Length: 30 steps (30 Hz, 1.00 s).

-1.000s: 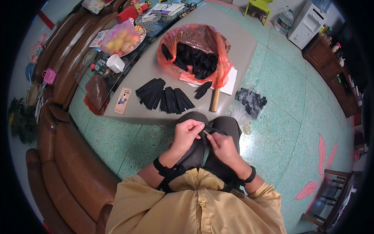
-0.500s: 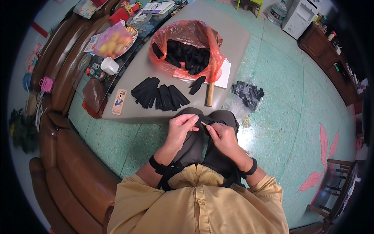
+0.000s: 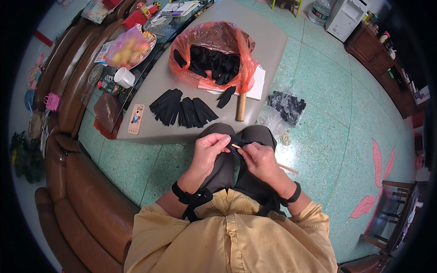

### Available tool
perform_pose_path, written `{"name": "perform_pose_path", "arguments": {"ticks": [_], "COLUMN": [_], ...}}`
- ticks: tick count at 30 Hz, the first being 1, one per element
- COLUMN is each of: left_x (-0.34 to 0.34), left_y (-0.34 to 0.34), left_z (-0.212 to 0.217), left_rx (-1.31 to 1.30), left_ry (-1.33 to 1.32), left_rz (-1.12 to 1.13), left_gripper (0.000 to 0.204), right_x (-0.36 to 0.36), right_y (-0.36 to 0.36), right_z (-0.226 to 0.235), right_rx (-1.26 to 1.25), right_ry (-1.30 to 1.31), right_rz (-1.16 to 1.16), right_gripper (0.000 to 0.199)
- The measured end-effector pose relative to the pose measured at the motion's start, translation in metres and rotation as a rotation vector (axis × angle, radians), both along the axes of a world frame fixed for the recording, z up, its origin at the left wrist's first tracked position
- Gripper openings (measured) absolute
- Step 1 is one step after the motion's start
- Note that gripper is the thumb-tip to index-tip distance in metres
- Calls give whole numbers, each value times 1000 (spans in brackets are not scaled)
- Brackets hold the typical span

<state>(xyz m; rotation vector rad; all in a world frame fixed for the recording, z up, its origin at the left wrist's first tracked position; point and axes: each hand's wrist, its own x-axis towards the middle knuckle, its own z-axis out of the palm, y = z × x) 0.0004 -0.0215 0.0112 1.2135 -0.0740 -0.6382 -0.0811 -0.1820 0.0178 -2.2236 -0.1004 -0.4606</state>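
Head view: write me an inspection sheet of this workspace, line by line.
Surface: grey table in front of the seated person, on a green speckled floor.
Job's things: small black piece and thin wooden stick held over the lap; fanned black pieces on the table; orange plastic bag full of more.
Clutter: phone, white mug, bag of fruit, wooden handle, clear bag of black pieces on the floor.
Grippers: left hand pinches the black piece; right hand grips the stick.
Cables: nothing seen.
Surroundings: brown sofa, wooden cabinet, white appliance.
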Motion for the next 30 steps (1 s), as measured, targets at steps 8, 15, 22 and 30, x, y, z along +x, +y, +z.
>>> {"name": "perform_pose_path", "arguments": {"ticks": [8, 15, 22, 30], "left_x": [-2, -5, 3, 0], "left_y": [-14, -12, -7, -7], "left_z": [-4, 20, 8, 7], "left_rx": [133, 398, 116, 161], "left_ry": [-272, -605, -396, -270], "left_rz": [-37, -167, -55, 78], "left_gripper": [13, 25, 17, 15], "right_x": [11, 5, 8, 3], "right_y": [-14, -17, -6, 10], "right_z": [-21, -19, -20, -12], "right_rx": [866, 1004, 856, 434], "right_ry": [514, 523, 378, 253], "right_rz": [120, 124, 52, -43], "right_gripper": [17, 15, 16, 19]}}
